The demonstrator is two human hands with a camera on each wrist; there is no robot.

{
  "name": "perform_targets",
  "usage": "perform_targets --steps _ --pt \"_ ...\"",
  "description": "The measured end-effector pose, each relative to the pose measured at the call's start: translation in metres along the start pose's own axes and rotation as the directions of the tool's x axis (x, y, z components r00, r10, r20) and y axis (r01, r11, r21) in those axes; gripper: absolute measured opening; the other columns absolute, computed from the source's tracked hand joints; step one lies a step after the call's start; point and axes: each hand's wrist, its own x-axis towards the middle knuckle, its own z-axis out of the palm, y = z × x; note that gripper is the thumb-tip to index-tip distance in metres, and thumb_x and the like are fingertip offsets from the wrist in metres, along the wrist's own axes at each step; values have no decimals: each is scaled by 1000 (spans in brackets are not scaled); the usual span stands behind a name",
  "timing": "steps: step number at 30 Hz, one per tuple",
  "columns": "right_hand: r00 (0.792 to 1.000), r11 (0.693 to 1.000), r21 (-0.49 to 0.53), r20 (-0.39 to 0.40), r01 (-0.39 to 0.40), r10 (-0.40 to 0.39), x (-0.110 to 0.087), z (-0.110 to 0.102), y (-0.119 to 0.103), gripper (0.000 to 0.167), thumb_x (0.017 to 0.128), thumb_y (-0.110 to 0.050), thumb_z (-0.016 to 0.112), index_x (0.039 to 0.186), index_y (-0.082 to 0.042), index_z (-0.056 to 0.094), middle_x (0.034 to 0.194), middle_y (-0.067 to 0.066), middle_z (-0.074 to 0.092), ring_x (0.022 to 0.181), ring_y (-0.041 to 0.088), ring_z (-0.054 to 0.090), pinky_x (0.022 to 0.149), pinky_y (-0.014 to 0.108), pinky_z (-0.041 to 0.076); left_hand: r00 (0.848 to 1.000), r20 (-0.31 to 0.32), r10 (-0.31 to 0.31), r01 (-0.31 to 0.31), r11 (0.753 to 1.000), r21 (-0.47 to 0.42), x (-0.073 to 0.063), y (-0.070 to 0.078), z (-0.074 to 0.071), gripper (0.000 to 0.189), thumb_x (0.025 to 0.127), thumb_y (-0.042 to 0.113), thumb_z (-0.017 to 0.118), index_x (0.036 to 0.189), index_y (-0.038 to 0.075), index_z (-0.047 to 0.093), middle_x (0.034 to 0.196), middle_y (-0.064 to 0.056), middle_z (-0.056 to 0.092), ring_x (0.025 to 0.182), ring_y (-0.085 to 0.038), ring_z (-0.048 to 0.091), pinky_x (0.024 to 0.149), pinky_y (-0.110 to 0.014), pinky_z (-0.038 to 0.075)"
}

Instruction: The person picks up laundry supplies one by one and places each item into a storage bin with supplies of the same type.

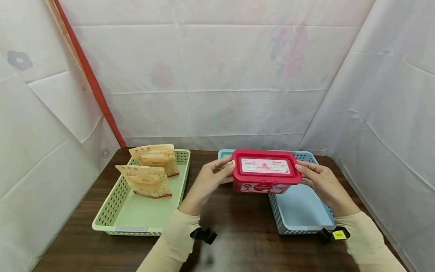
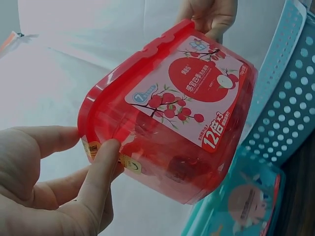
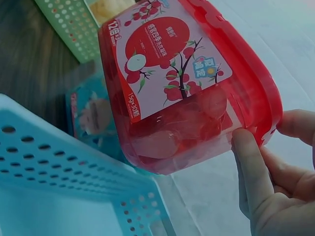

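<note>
A red lidded tub of laundry pods [image 1: 266, 166] is held up level between both hands, above the table and partly over a blue basket. My left hand [image 1: 209, 183] pinches its left end by the lid rim. At the opposite end my right hand [image 1: 321, 183] grips the rim between thumb and fingers. Through the clear red wall in the right wrist view, rounded pods show inside the tub [image 3: 160, 140]. Its pink label with red berries faces the left wrist camera, and the far hand [image 2: 211, 14] shows behind the tub.
The blue perforated basket [image 1: 302, 211] stands at right. Behind the raised tub, mostly hidden, is a teal box [image 2: 246, 204] beside that basket. At left, a green basket [image 1: 125, 217] holds two yellow pouches [image 1: 146, 181]. White cloth [image 1: 217, 75] hangs behind the dark wooden table [image 1: 238, 230].
</note>
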Motion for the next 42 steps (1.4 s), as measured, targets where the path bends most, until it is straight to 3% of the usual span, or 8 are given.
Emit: perform_targets --steps 7,14,19,28,31,37,42 --pt "998 998 -68 -55 10 -14 -7 -19 1 51 103 -26 58 146 0 50 114 -12 68 99 11 65 80 26 58 999 44 16 -17 1000 17 12 -1 16 45 99 15 67 141 4 56 115 -17 61 95 -21 70 88 -40 57" --pt "997 1000 -3 -76 13 -13 -13 -34 3 30 103 -23 58 131 -16 67 112 -11 70 95 9 68 80 24 57 995 100 17 -16 1000 -1 20 -5 29 47 99 15 66 143 4 55 115 -16 59 97 -21 68 91 -45 55" --pt "996 1000 1 -90 18 -18 -17 -42 4 25 104 -23 58 125 -24 71 112 -13 69 96 6 67 80 22 57 993 117 13 -12 1000 -7 24 -7 38 47 99 16 67 143 5 55 115 -15 59 99 -20 67 92 -45 54" --pt "982 994 34 -154 -102 106 -23 -54 2 26 101 -34 61 123 -27 73 112 -14 65 104 5 57 79 22 56 993 116 7 -3 999 -38 28 -9 51 47 99 14 66 144 5 54 116 -14 58 99 -20 66 91 -44 55" --pt "980 993 70 -166 -95 105 -24 -58 3 21 101 -31 62 117 -28 75 111 -14 66 103 6 56 78 21 56 993 121 16 -11 999 -47 29 -9 55 47 99 12 66 144 4 54 116 -14 59 98 -19 66 91 -45 54" --pt "984 993 116 -176 -10 30 -25 -64 6 19 102 -23 61 107 -30 78 105 -14 70 93 3 62 76 19 56 992 128 20 -12 998 -65 34 -10 65 47 99 10 65 144 2 52 116 -13 59 96 -17 65 90 -43 55" --pt "982 994 105 -189 -2 22 -27 -71 8 20 102 -23 61 108 -30 78 105 -16 69 95 1 60 75 18 56 992 126 -1 11 997 -74 38 -13 73 48 99 11 66 144 5 53 116 -11 58 96 -18 65 90 -42 56"
